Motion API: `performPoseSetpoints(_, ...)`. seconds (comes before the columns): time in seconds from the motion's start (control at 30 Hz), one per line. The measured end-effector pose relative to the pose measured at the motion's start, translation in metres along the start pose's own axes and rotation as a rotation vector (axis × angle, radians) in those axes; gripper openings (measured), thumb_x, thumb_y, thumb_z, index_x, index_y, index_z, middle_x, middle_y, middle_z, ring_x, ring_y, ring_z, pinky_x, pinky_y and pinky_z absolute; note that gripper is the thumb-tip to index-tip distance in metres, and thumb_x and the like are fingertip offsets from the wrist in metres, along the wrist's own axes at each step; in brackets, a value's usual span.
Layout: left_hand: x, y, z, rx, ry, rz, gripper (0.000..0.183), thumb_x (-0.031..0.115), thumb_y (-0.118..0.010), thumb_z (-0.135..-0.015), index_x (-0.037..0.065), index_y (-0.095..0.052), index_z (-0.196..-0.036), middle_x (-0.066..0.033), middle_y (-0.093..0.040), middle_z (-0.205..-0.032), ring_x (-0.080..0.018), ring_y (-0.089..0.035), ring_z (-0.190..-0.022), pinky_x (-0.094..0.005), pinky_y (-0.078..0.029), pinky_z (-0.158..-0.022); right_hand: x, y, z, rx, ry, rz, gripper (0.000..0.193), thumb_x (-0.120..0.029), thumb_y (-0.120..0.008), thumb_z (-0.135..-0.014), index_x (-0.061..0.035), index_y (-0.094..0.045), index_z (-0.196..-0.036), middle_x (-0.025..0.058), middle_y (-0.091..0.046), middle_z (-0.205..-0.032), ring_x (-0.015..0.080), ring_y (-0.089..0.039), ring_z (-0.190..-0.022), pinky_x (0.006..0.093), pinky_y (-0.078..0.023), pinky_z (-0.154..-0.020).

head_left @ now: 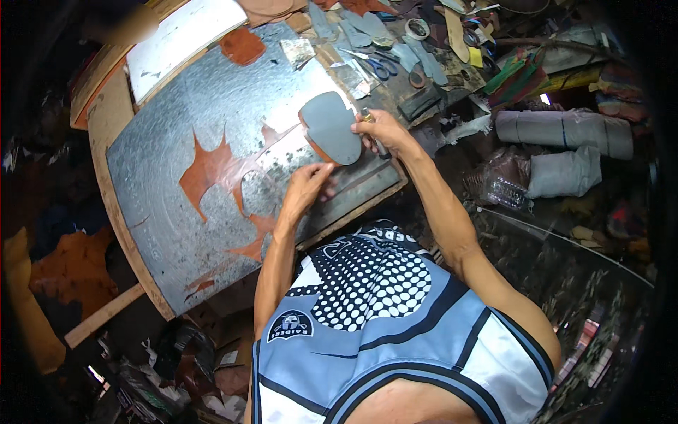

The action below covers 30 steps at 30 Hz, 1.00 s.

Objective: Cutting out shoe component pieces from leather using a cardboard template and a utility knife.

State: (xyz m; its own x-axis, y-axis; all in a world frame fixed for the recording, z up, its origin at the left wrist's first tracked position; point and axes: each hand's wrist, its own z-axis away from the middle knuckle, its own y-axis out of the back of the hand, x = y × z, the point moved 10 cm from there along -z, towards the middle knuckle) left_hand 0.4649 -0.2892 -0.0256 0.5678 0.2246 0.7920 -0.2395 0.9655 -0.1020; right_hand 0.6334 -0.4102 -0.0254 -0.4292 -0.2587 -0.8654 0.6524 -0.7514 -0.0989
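A grey rounded template (330, 127) lies over a brown leather piece (321, 153), whose edge shows along the left and lower sides. My left hand (308, 185) has its fingers curled at the lower edge of that leather, thumb and forefinger pinching it. In my right hand (385, 133) is a slim, dark-handled tool with a brass-coloured band (366, 114); its working tip is hard to make out. The right thumb sits against the template's right edge. Left of it, a jagged offcut of brown leather (208, 169) lies on the grey metal-topped table (155, 205).
Blue-handled scissors (381, 68), a tape roll (417, 29) and several leather scraps crowd the table's far right. A white sheet (185, 46) and a brown leather scrap (242, 46) are at the far left. Wrapped rolls (565, 133) stand at right; brown hides (74, 272) hang at left.
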Motion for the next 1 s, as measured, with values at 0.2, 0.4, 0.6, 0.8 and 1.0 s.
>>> performPoseSetpoints(0.2, 0.079, 0.026, -0.012, 0.469, -0.461, -0.760, 0.035, 0.025, -0.062, -0.093, -0.006, -0.067, -0.111, -0.0221, -0.071, -0.090, -0.0343, -0.070, -0.077, -0.0394, -0.054, -0.073, 0.022, 0.041, -0.005, -0.024, -0.087, -0.115, 0.018, -0.014, -0.071, -0.085, -0.0076, -0.058, -0.096, -0.0020, -0.052, -0.063, 0.0079, -0.048, -0.045, 0.0239, -0.039, -0.040)
performPoseSetpoints(0.4, 0.097, 0.016, -0.070, 0.599, -0.603, -1.286, 0.057, 0.027, -0.066, -0.090, -0.005, -0.048, -0.134, -0.0328, -0.048, -0.135, -0.0481, -0.048, -0.122, -0.0534, -0.043, -0.096, 0.004, 0.059, -0.010, 0.074, 0.048, -0.079, 0.045, -0.008, -0.063, -0.089, -0.0038, -0.054, -0.133, -0.0031, -0.054, -0.070, 0.0059, -0.052, -0.053, 0.0219, -0.042, -0.042)
performPoseSetpoints(0.6, 0.104, -0.010, -0.082, 0.422, -0.453, -1.265, 0.061, 0.028, -0.074, -0.082, -0.004, -0.050, -0.129, -0.0254, -0.059, -0.114, -0.0407, -0.058, -0.104, -0.0490, -0.046, -0.088, -0.019, 0.130, -0.030, 0.363, 0.075, -0.060, 0.043, -0.005, -0.061, -0.089, -0.0044, -0.052, -0.131, -0.0016, -0.055, -0.072, 0.0070, -0.052, -0.051, 0.0227, -0.042, -0.041)
performPoseSetpoints(0.8, 0.112, -0.020, -0.074, 0.365, -0.288, -1.321, 0.057, 0.026, -0.078, -0.079, -0.004, -0.052, -0.120, -0.0204, -0.061, -0.097, -0.0373, -0.061, -0.090, -0.0466, -0.049, -0.078, -0.130, 0.227, -0.131, 0.531, 0.334, 0.027, 0.028, -0.007, -0.062, -0.085, -0.0049, -0.064, -0.113, 0.0027, -0.060, -0.067, 0.0104, -0.054, -0.046, 0.0265, -0.041, -0.038)
performPoseSetpoints(1.0, 0.109, -0.013, -0.085, 0.347, -0.190, -1.339, 0.070, 0.029, -0.086, -0.069, -0.004, -0.053, -0.121, -0.0219, -0.060, -0.099, -0.0379, -0.060, -0.091, -0.0454, -0.050, -0.079, -0.256, 0.339, -0.235, 0.680, 0.363, 0.162, 0.022, -0.016, -0.064, -0.085, -0.0042, -0.062, -0.103, 0.0024, -0.057, -0.067, 0.0115, -0.050, -0.047, 0.0288, -0.043, -0.041)
